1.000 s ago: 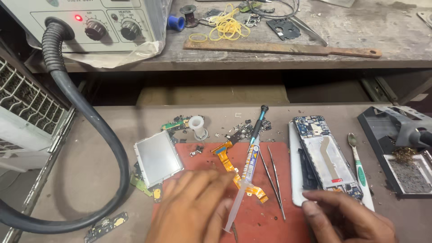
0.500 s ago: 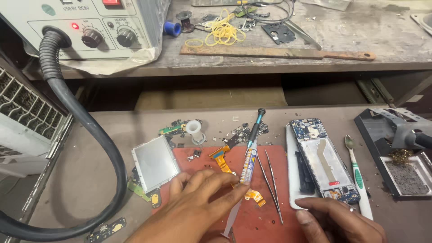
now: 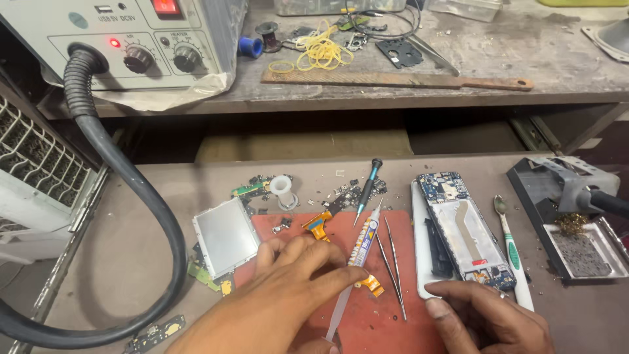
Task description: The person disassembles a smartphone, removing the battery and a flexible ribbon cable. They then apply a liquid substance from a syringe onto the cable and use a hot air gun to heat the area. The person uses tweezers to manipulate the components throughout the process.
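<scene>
My left hand (image 3: 282, 295) rests on a red work mat (image 3: 367, 314), fingers closed around a thin glue tube (image 3: 362, 246) whose nozzle points up toward a small screwdriver (image 3: 367, 190). An orange flex cable (image 3: 321, 226) lies under the tube. My right hand (image 3: 488, 314) lies at the mat's lower right, fingertips touching the bottom edge of an opened phone (image 3: 462, 229) with its circuit board exposed. Metal tweezers (image 3: 393, 262) lie between the two hands. A silvery metal plate (image 3: 226, 236) sits left of my left hand.
A hot-air station (image 3: 131, 39) stands on the upper shelf, its thick black hose (image 3: 131, 196) looping down the left. A toothbrush (image 3: 511, 249) and a soldering-iron stand (image 3: 570, 216) lie at the right. Small circuit parts and a white reel (image 3: 282, 190) are scattered behind the mat.
The view has shifted down and closer. My left hand has slid the glue tube slightly right, and my right hand has moved up against the phone's lower edge.
</scene>
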